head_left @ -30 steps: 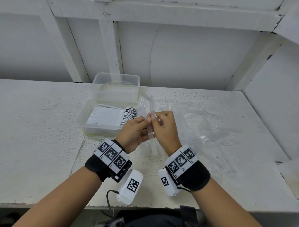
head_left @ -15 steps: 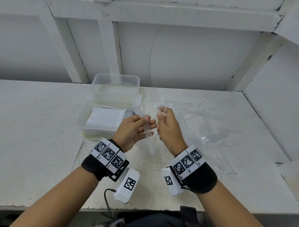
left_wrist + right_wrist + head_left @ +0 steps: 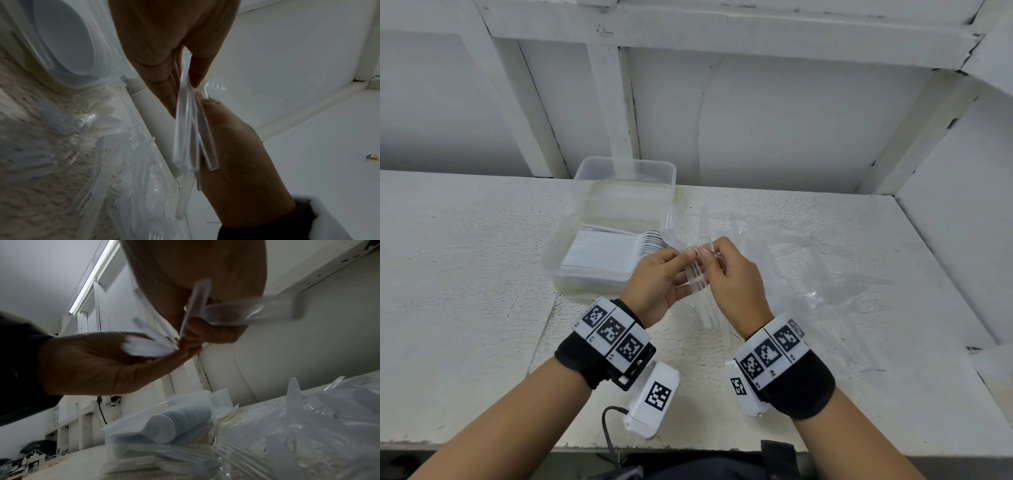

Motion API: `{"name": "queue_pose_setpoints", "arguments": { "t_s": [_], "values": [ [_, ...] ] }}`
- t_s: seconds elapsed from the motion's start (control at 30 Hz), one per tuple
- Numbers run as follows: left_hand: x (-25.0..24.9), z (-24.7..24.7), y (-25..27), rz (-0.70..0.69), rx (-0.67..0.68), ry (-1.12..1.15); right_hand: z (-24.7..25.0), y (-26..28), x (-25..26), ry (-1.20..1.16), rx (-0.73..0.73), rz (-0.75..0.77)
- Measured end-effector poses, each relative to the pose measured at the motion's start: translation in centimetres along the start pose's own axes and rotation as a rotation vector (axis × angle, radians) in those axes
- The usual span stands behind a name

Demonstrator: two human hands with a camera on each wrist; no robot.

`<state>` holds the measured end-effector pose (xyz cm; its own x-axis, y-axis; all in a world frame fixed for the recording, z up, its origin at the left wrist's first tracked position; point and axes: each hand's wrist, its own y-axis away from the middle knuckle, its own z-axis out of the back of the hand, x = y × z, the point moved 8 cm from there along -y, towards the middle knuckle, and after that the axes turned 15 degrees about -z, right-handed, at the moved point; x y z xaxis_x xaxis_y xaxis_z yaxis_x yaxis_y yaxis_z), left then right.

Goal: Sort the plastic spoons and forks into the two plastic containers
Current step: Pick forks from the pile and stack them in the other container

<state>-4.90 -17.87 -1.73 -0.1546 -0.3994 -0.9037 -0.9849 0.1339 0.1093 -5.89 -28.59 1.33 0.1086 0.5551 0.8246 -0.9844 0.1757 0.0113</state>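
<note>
Nearest to me, both hands are up off the table (image 3: 465, 274) and meeting in the middle. My left hand (image 3: 657, 284) has its fingers curled round a small bundle of clear forks (image 3: 697, 277), handles pointing down toward me. My right hand (image 3: 736, 284) is pinching into the top of the same bundle, and it looks like it's adding or pulling one fork.

Just past the hands on the left sits the near container (image 3: 558, 260), with a neat stack of white spoons (image 3: 602, 255) in it. Behind it, touching or nearly so, is the second container (image 3: 625, 164), which looks close to empty from here. To the right there's a clear plastic bag (image 3: 825, 274) with loose forks (image 3: 774, 246) scattered over it.

What could go wrong: these forks are slick and see-through, and the bundle is fanned out rather than squared up, so I reckon one could slip out the bottom while the two hands trade grip. They'd also be easy to drop in with the spoons by mistake, since that box is the nearer one.

The left wrist view shows the handles splaying apart below the fingers, which the head view mostly hides. The right wrist view is blurry, but it shows the spoon bowls nested in a row from the side, and a fork in the right hand sticking out sideways.
</note>
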Motion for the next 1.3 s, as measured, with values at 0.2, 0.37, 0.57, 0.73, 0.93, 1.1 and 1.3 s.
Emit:
{"name": "queue_pose_setpoints", "arguments": {
  "t_s": [0.2, 0.37, 0.57, 0.73, 0.93, 1.1, 1.3],
  "values": [
    [0.0, 0.8, -0.2, -0.017, -0.049, -0.001, -0.3, -0.1, 0.1, 0.126, -0.032, 0.037],
    [0.1, 1.1, -0.1, -0.017, -0.082, -0.04, -0.4, 0.3, 0.3, 0.088, 0.031, -0.003],
    [0.0, 0.8, 0.0, -0.033, -0.07, -0.094, 0.4, -0.6, 0.1, -0.201, 0.095, -0.135],
    [0.2, 0.8, 0.0, -0.045, -0.075, -0.085, 1.1, -1.2, -0.4, -0.153, -0.008, -0.157],
    [0.3, 0.7, -0.1, -0.06, -0.056, -0.07, 0.5, -1.3, -1.1, -0.258, 0.009, -0.248],
    [0.2, 0.8, -0.1, -0.063, 0.011, -0.135, 1.0, -2.1, -0.2, -0.032, 0.037, -0.17],
    [0.3, 0.6, 0.2, -0.028, 0.098, -0.187, 0.4, -2.8, 0.2, -0.21, 0.235, -0.197]
  ]
}}
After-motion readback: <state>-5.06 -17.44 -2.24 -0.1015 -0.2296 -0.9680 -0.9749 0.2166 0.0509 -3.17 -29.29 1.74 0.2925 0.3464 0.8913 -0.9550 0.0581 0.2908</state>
